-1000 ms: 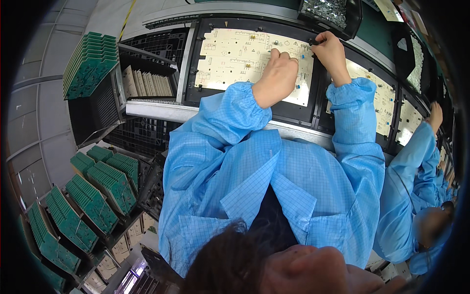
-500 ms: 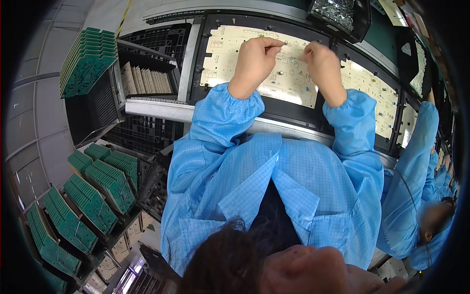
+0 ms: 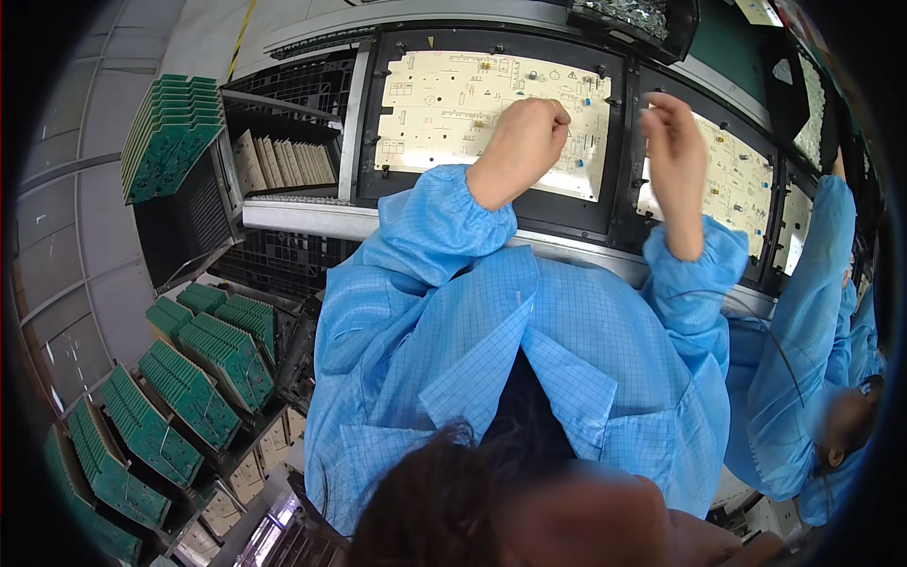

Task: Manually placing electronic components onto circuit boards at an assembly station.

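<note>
My left hand (image 3: 525, 145) is over the right part of a cream circuit board (image 3: 416, 123), its fingers curled together in a pinch. Whatever is between the fingertips is hidden. Small parts, among them blue and yellow ones, stand on that board, which lies in a black carrier frame (image 3: 367, 99). Farther right, my right hand (image 3: 675, 146) hangs above the bar between two carriers, thumb and fingers apart, holding nothing I can see. Partly behind it lies a second cream board (image 3: 727, 180) with small parts on it.
A black bin of small shiny parts (image 3: 638, 14) stands beyond the carriers. On the left are a box of upright cream boards (image 3: 283, 161) and stacked green circuit boards (image 3: 175, 132). More green boards (image 3: 189, 397) fill racks lower left. A co-worker's blue sleeve (image 3: 817, 246) reaches in at right.
My right hand has moved right, off the first board, and its fingers have spread. My left hand has shifted slightly right and nearer, its fingers curled in.
</note>
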{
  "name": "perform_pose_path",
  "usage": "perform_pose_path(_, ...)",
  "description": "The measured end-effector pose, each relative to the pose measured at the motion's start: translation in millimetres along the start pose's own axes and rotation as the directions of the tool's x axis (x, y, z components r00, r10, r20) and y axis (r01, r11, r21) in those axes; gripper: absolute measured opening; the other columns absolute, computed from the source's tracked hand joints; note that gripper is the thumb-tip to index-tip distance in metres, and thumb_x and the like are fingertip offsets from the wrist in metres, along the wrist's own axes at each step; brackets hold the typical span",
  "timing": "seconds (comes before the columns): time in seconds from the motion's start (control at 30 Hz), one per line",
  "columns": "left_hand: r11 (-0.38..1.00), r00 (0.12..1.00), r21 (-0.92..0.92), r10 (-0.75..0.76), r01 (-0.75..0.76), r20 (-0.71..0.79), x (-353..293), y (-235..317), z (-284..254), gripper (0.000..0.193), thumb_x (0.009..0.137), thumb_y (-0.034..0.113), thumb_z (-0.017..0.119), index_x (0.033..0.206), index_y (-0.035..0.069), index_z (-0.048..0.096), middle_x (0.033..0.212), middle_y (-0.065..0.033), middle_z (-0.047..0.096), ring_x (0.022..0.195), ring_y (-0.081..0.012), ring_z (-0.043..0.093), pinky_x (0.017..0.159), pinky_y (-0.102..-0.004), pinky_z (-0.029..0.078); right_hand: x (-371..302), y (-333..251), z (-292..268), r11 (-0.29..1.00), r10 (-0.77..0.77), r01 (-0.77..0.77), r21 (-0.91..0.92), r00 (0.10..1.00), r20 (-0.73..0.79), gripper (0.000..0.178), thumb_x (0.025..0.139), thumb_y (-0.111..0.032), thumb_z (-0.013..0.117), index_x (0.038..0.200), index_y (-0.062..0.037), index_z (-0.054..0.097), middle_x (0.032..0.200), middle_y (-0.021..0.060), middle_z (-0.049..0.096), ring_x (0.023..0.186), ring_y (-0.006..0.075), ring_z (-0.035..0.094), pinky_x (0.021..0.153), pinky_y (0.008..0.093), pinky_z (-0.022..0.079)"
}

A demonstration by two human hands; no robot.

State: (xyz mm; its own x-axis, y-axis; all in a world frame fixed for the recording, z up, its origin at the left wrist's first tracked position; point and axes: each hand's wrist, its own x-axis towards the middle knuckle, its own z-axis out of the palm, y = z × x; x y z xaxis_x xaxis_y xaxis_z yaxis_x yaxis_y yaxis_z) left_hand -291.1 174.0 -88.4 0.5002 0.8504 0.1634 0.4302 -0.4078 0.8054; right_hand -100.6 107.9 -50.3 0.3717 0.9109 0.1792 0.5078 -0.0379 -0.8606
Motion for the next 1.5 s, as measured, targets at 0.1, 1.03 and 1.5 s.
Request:
perform_pose_path(0.1,0.999,0.998,0.029,0.021,-0.023,0.056,-0.2,3.9,9.4,0.016,0.082,0.006,0.063,0.091,-0.005,0.07,0.08,-0.0201,0.07,0.072,-0.0316,0.069,0.068,-0.037,0.055,-6.7,-6.2,-42.3,0.99,0.034,-0.021,0.136,0.995,-0.089,0.018,0.094,-0.007,0.06,0.109,0.0007,0.065,0.086,0.0038,0.065,0.076,0.0085,0.057,0.068,0.0216,0.046)
perform_pose_path(1.03,0.937,0.998,0.344,0.064,-0.051,-0.026,16.5,-19.0,5.4,0.022,0.077,-0.004,0.06,0.097,-0.002,0.069,0.094,-0.0223,0.063,0.097,-0.0381,0.051,0.087,-0.0437,0.045,-19.5,22.8,24.7,0.974,0.213,-0.223,0.043,0.963,0.166,0.016,0.087,-0.001,0.065,0.101,0.0055,0.066,0.085,0.0074,0.068,0.071,0.0098,0.062,0.063,0.0231,0.053)
perform_pose_path(1.5,0.989,0.99,0.146,0.057,-0.038,-0.125,16.0,-20.5,-7.9,0.013,0.08,-0.002,0.061,0.091,-0.001,0.068,0.091,-0.0197,0.063,0.095,-0.0356,0.053,0.086,-0.0422,0.045,-9.2,15.2,50.4,0.914,0.13,-0.078,-0.398,0.986,0.106,0.016,0.08,-0.002,0.062,0.096,0.0012,0.065,0.07,0.0114,0.066,0.061,0.0215,0.064,0.059,0.0319,0.051)
